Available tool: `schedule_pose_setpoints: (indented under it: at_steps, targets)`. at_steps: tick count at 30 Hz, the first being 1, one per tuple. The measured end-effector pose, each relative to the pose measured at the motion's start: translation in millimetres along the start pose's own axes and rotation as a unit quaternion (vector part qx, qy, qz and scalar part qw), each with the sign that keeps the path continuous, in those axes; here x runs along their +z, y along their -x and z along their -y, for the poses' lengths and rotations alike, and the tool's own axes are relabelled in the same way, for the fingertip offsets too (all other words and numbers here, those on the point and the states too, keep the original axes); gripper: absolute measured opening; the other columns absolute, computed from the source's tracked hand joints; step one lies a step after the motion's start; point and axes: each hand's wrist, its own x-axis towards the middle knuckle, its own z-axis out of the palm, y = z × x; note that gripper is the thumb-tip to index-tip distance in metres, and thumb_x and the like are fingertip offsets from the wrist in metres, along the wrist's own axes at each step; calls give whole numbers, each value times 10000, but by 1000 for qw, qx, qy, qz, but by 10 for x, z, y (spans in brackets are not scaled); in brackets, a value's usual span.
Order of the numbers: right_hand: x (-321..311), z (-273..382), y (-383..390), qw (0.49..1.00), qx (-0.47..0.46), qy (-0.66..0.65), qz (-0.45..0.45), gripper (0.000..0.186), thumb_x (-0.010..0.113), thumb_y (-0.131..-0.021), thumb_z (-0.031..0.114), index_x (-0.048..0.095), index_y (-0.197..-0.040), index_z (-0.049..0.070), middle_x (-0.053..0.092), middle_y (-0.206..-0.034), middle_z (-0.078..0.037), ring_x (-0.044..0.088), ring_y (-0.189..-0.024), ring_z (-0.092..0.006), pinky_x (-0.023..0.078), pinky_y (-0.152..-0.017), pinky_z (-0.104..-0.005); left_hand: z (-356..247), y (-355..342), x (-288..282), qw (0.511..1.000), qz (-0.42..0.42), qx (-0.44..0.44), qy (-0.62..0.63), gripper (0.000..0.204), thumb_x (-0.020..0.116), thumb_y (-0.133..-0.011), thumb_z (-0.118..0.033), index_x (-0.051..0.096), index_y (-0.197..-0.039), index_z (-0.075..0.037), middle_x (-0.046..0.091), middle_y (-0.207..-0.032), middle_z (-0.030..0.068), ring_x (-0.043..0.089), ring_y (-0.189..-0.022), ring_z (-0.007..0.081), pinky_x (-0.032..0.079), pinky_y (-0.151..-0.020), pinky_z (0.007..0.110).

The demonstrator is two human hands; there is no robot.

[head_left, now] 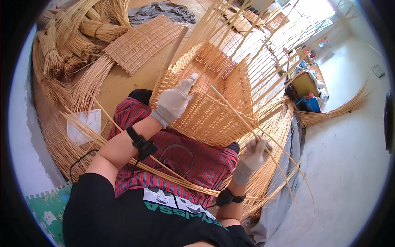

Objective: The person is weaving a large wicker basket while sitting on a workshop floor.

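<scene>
A half-woven wicker basket [214, 111] rests tilted on my lap, over a red plaid cloth [185, 158]. Its long upright stakes fan out toward the upper right. My left hand [175, 101], in a pale work glove, presses on the basket's near wall with a finger pointing at the rim. My right hand [253, 156], also gloved, is closed around a thin willow rod [234, 111] that runs up and left to the basket. More loose rods [173, 177] lie across my lap.
Tied bundles of willow [61, 49] are piled at the upper left beside a flat woven mat [142, 41]. Loose rods [271, 136] lie on a grey sheet to my right. A small rod bundle [335, 111] lies on the pale floor. A cluttered corner [308, 82] stands beyond.
</scene>
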Motion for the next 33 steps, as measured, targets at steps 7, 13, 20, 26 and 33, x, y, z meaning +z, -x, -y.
schedule_pose_setpoints:
  at_steps: [7, 13, 20, 26, 33]
  targets:
    - [95, -361, -29, 990, 133, 26, 44, 109, 700, -1056, 100, 598, -1039, 64, 692, -915, -87, 675, -761, -167, 582, -698, -335, -61, -48, -90, 996, -35, 32, 73, 576, 697, -1016, -192, 488, -1550, -149, 672, -1418, 161, 732, -1058, 375, 601, -847, 464]
    - [-13, -542, -276, 980, 129, 104, 111, 156, 734, -1040, 135, 605, -1001, 56, 689, -827, -70, 650, -695, -161, 567, -673, -315, -506, -257, -130, 978, -183, 98, 11, 395, 734, -1030, -226, 636, -1369, -48, 765, -1183, 119, 788, -935, 255, 637, -775, 374]
    - [216, -456, -365, 983, 129, 104, 76, 99, 717, -1037, 70, 649, -1087, 18, 721, -1086, -99, 688, -951, -157, 588, -846, -300, -463, -719, -63, 874, 365, -230, 221, 357, 756, -1028, -379, 691, -1135, -44, 738, -937, 30, 708, -682, 145, 571, -585, 331]
    - [1329, -329, -1015, 880, -79, 356, 304, 536, 653, -1025, 22, 477, -1531, 14, 625, -1449, -155, 624, -1307, -237, 540, -1054, -362, -468, -523, 140, 969, 182, -139, 97, 447, 675, -1046, -488, 768, -1066, -51, 759, -851, 143, 761, -837, 251, 582, -800, 437]
    - [2034, -519, -856, 959, -146, 114, 216, 643, 546, -1115, 238, 295, -1692, 104, 557, -1534, -198, 545, -1425, -286, 503, -1147, -432, -484, -654, 184, 941, 191, -224, 167, 538, 649, -1051, -565, 752, -1057, -37, 653, -658, 62, 606, -483, 154, 501, -473, 355]
